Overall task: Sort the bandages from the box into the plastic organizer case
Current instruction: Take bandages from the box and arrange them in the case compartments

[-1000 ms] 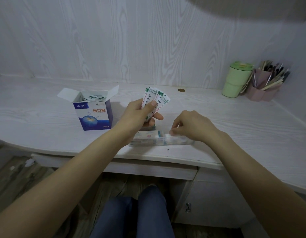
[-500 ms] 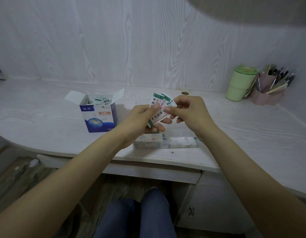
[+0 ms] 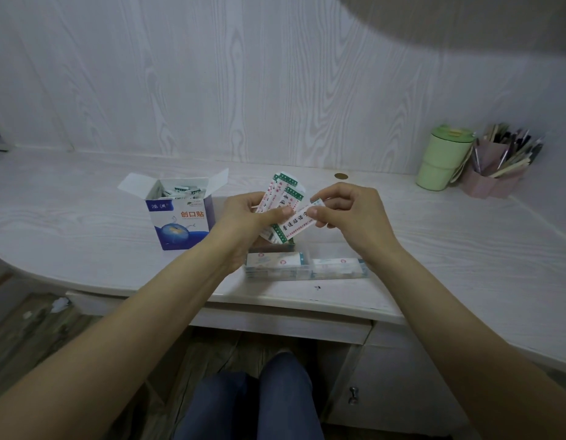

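Both hands [image 3: 294,217] pinch bandages [image 3: 283,198] above the organizer case [image 3: 307,268].

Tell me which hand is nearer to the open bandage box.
Left. The left hand, gripping a fan of bandages, sits just right of the box. The right hand, pinching one bandage, is farther right, beyond the left hand.

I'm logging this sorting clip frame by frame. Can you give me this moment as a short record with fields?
left hand: grips a fan of wrapped bandages
right hand: pinches one bandage, drawing it from the fan
organizer case: clear, on the desk below the hands, bandages inside
bandage box: open, left of the hands, bandages inside
far right: green cup, pink pen holder
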Motion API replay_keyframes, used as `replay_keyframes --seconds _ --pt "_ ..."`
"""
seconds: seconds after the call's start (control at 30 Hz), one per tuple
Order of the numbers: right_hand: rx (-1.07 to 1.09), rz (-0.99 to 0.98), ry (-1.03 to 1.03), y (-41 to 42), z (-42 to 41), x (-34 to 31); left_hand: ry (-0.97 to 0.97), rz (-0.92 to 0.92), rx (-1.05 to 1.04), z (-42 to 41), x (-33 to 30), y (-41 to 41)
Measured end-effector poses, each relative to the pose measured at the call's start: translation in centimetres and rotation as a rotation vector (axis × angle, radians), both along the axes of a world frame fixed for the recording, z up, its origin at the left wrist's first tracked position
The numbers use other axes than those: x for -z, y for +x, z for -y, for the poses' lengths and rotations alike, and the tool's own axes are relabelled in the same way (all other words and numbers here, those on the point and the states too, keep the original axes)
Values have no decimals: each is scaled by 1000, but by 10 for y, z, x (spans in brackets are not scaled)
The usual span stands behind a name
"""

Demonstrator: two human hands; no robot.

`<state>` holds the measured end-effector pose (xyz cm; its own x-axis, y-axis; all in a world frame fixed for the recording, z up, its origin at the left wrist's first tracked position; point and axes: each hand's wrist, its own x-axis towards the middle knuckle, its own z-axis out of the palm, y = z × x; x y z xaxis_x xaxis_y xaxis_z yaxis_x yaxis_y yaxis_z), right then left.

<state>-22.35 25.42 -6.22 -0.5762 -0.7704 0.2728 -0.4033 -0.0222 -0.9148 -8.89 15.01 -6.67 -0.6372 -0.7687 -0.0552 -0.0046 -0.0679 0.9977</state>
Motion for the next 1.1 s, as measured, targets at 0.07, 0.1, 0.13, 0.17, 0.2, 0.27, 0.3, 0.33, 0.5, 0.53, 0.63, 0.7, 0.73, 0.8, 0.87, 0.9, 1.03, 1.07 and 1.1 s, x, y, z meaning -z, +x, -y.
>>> replay_keyframes --seconds 0.07,0.1,0.13,0.17,0.2,0.27,0.3,0.33,0.5,0.53,0.63,0.7,0.73,0.8,0.87,0.9,1.03,1.07,1.1 --pt "8 17 -19 -3 -2 -2 11 -21 -21 3 1 1" --pt "3 35 -36 -4 -3 -3 -6 -18 -24 4 1 1" --pt "-4 50 -51 -4 -3 -4 -40 -2 -15 4 2 2" --pt "-10 55 -58 -4 -3 -5 -80 16 11 2 1 2" --pt "-11 48 -55 -2 -2 -5 -116 22 53 -1 1 2" --pt "-10 34 -27 1 1 -3 -173 10 132 -6 -1 1" --pt "-15 48 -7 3 3 -2 -196 6 150 -8 -2 0" --pt "-23 76 7 4 4 -1 -215 0 154 -8 -2 -1" --pt "28 141 1 2 3 2 -202 -30 183 -9 0 -2" --pt "48 135 4 1 3 3 -188 -42 175 -9 0 -2" --pt "69 120 17 -6 1 4 -213 -25 73 -4 2 -4" --pt "96 135 17 -15 -2 4 -161 -41 31 0 1 -5" --pt "124 148 22 -21 -3 5 -137 -56 22 1 0 -5" --pt "190 159 51 -34 -4 8 -148 -51 13 3 -1 -6" --pt "253 134 90 -44 -4 13 -200 -10 10 5 0 -8" --pt "282 105 111 -47 -3 16 -225 17 13 6 0 -8" --pt "316 -108 275 -50 2 23 -331 149 64 9 4 -15" --pt "296 -173 336 -49 4 24 -359 175 74 10 5 -18" --pt "280 -241 411 -48 6 25 -379 188 76 10 5 -20"
